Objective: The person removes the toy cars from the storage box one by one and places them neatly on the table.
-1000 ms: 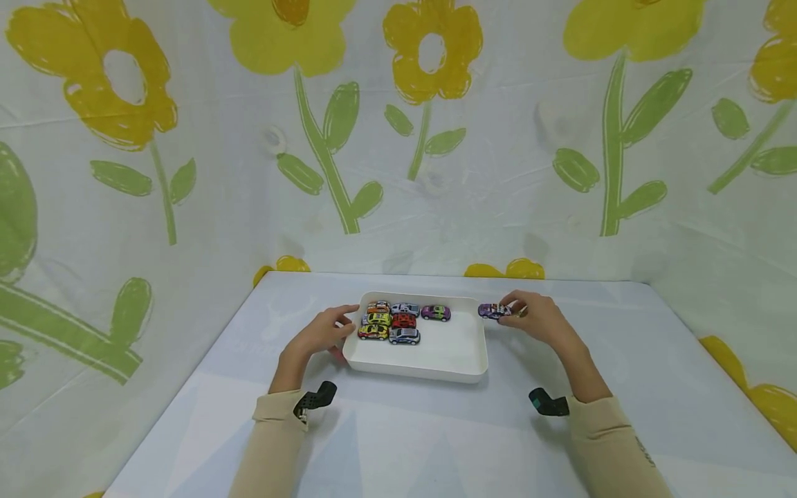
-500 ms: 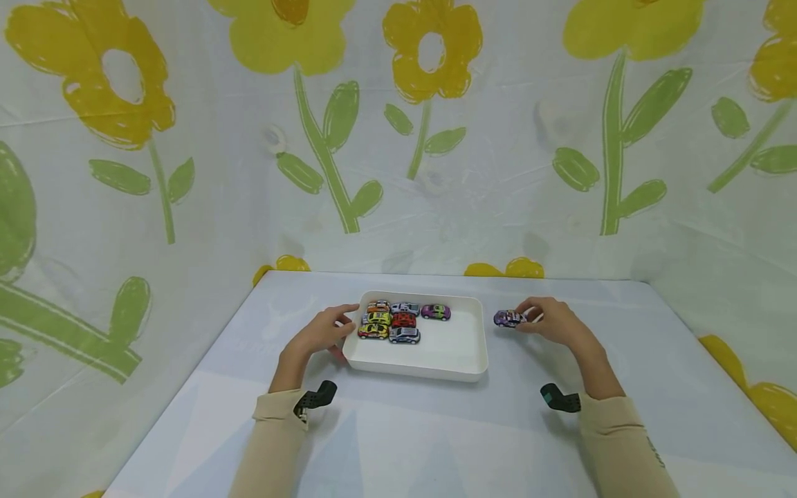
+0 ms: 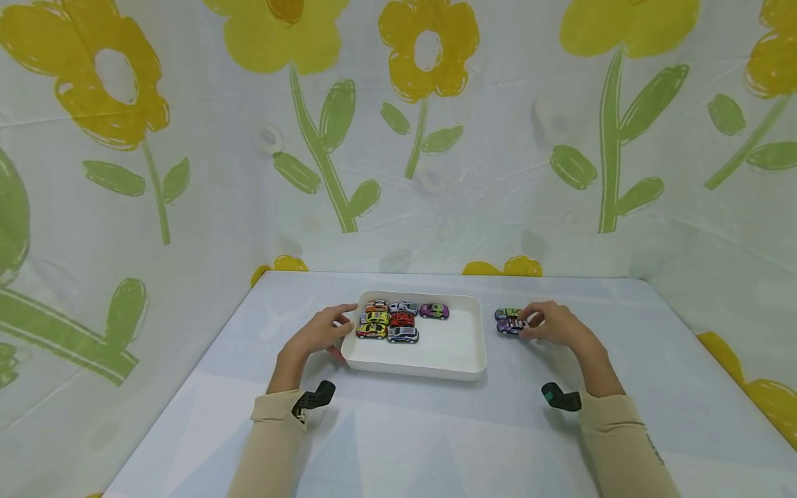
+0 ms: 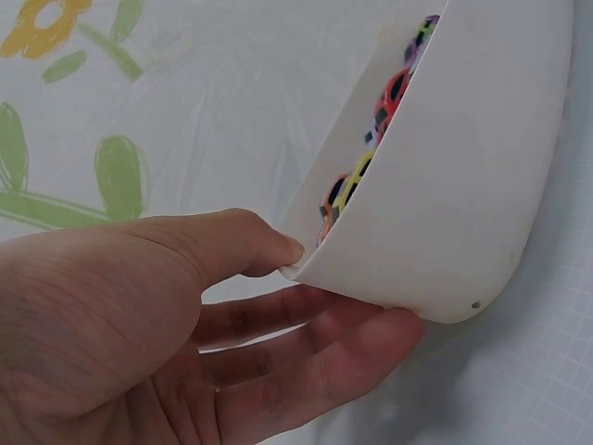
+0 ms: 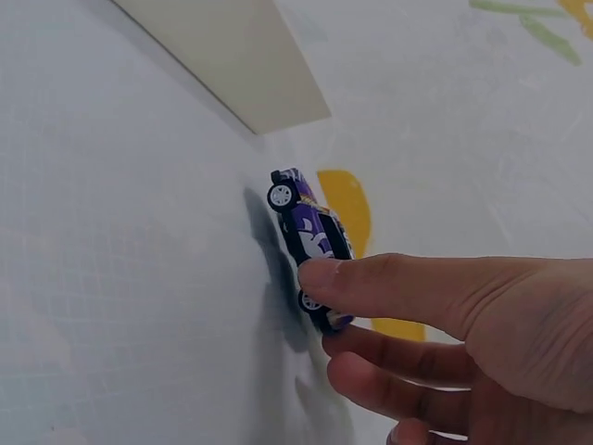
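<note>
My left hand (image 3: 324,329) grips the left end of a white tray (image 3: 429,372). In the left wrist view its thumb lies on the tray's rim and its fingers lie against the outer wall. Several toy cars stand inside, among them a red toy car (image 3: 402,319), a silver-blue one below it, and a purple-green toy car (image 3: 434,311) apart on the right. To the right of the tray, my right hand (image 3: 554,324) pinches a purple toy car (image 5: 313,232) between thumb and fingers, close over the table. A green toy car (image 3: 507,313) sits right behind it.
The white table (image 3: 423,436) is bounded by a flower-print curtain (image 3: 498,173) at the back and sides. Each wrist carries a small black camera mount (image 3: 560,398) at the sleeve cuff.
My right hand has moved the purple toy car from the tray's right rim rightward and down, in front of the green toy car, which now shows. The left hand keeps its hold on the tray.
</note>
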